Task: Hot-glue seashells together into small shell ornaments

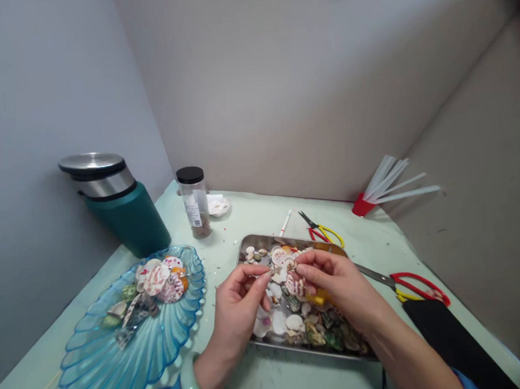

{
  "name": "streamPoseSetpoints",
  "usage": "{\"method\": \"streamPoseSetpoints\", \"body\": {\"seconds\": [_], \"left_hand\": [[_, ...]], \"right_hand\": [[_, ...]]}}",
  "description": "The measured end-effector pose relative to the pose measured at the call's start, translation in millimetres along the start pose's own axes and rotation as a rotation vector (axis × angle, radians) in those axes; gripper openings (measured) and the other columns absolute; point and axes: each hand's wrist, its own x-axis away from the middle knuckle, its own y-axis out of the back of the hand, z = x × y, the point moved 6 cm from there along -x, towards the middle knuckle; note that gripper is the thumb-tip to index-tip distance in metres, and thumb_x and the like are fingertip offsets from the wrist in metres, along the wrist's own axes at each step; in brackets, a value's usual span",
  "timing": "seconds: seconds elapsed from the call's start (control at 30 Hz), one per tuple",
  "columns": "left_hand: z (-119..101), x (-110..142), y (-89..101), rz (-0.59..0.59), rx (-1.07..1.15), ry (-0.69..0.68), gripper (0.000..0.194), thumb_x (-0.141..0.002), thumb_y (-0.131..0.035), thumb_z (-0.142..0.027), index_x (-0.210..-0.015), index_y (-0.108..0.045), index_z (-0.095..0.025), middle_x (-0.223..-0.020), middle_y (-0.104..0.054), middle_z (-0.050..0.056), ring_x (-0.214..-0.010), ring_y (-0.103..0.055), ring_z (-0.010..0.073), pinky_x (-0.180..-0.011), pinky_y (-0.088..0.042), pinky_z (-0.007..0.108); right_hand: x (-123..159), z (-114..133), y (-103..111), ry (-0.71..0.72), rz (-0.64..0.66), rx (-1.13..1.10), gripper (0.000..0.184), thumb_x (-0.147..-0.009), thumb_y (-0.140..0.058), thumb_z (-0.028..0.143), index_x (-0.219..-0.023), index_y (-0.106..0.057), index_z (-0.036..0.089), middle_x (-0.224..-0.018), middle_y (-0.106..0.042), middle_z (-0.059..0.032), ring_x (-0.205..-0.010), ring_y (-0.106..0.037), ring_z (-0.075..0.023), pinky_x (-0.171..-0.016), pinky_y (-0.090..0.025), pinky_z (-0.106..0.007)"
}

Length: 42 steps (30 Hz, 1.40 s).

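Both hands are raised over a metal tray (291,350) filled with shells. My left hand (240,301) is closed in a pinch, thumb against forefinger; the tiny thing at its fingertips is too small to name. Between the thumb and fingers of my right hand (331,278) is a small brown-and-white shell (290,266). A reddish striped scallop shell (295,284) shows just below those fingers; whether it is held too I cannot tell. White shells (278,322) and dark green shells (333,338) lie in the tray's near part.
Left stands a blue shell-shaped dish (163,347) with several shells, behind it a teal bottle (127,217). A black-lidded jar (195,204) is at the back. Small scissors (321,229), larger red-handled scissors (417,284), a black object (454,341) and a red cup (363,206) of white sticks lie right.
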Motion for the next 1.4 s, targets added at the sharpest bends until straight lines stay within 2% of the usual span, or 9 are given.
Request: {"method": "streamPoseSetpoints", "body": {"seconds": [0.13, 0.23, 0.33, 0.5, 0.7, 1.03, 1.4], "left_hand": [[0, 1, -0.7, -0.001, -0.029, 0.006, 0.018, -0.070, -0.074, -0.029, -0.077, -0.067, -0.014, -0.051, -0.061, -0.003, -0.040, -0.052, 0.0085, -0.042, -0.039, 0.018], [-1, 2, -0.7, -0.002, -0.033, 0.011, 0.018, -0.070, -0.075, -0.030, -0.077, -0.067, -0.015, -0.047, -0.059, -0.003, -0.039, -0.051, 0.0090, -0.042, -0.039, 0.018], [-1, 3, -0.5, -0.009, -0.050, 0.016, 0.018, -0.070, -0.075, -0.030, -0.076, -0.068, -0.015, -0.046, -0.059, -0.003, -0.039, -0.051, 0.0090, -0.041, -0.039, 0.018], [-1, 2, -1.1, -0.005, -0.089, 0.031, 0.020, -0.070, -0.074, -0.032, -0.077, -0.069, -0.014, -0.044, -0.058, -0.003, -0.037, -0.050, 0.0094, -0.040, -0.039, 0.018], [1, 4, -1.8, 0.021, -0.131, 0.025, 0.020, -0.072, -0.072, -0.032, -0.079, -0.070, -0.013, -0.042, -0.057, -0.003, -0.036, -0.050, 0.0100, -0.040, -0.040, 0.019], [5, 4, -1.9, 0.051, -0.187, 0.008, 0.018, -0.076, -0.069, -0.031, -0.083, -0.072, -0.015, -0.043, -0.058, -0.003, -0.037, -0.051, 0.0106, -0.041, -0.043, 0.020], [4, 3, -1.9, 0.053, -0.187, -0.003, 0.016, -0.073, -0.071, -0.029, -0.080, -0.073, -0.015, -0.061, -0.071, 0.004, -0.037, -0.052, 0.0088, -0.040, -0.043, 0.020]], "right_hand": [[4, -5, -8, -0.155, 0.058, -0.438, 0.024, -0.078, -0.067, 0.038, -0.083, -0.063, 0.015, -0.068, -0.063, 0.0017, -0.047, -0.043, -0.0043, -0.046, -0.032, -0.018], [5, -4, -6, -0.166, 0.018, -0.470, 0.025, -0.076, -0.070, 0.038, -0.082, -0.064, 0.014, -0.058, -0.058, 0.0043, -0.047, -0.042, -0.0052, -0.046, -0.031, -0.018], [6, -1, -2, -0.131, -0.077, -0.373, 0.024, -0.074, -0.071, 0.036, -0.083, -0.065, 0.015, -0.057, -0.056, 0.0051, -0.050, -0.046, -0.0075, -0.049, -0.036, -0.020], [13, 6, 1, -0.011, -0.211, -0.041, 0.016, -0.078, -0.066, 0.033, -0.084, -0.067, 0.018, -0.067, -0.063, 0.0011, -0.057, -0.055, -0.0123, -0.052, -0.042, -0.023], [19, 18, -4, 0.143, -0.259, 0.211, 0.011, -0.084, -0.060, 0.029, -0.084, -0.067, 0.020, -0.074, -0.069, -0.0008, -0.067, -0.063, -0.0161, -0.061, -0.046, -0.026], [22, 18, -7, 0.239, -0.307, 0.304, 0.006, -0.084, -0.060, 0.025, -0.085, -0.065, 0.022, -0.078, -0.071, 0.0001, -0.070, -0.065, -0.0154, -0.066, -0.048, -0.026], [22, 18, -9, 0.253, -0.306, 0.329, 0.005, -0.084, -0.060, 0.025, -0.083, -0.064, 0.022, -0.072, -0.068, 0.0006, -0.064, -0.061, -0.0146, -0.062, -0.045, -0.025]]}}
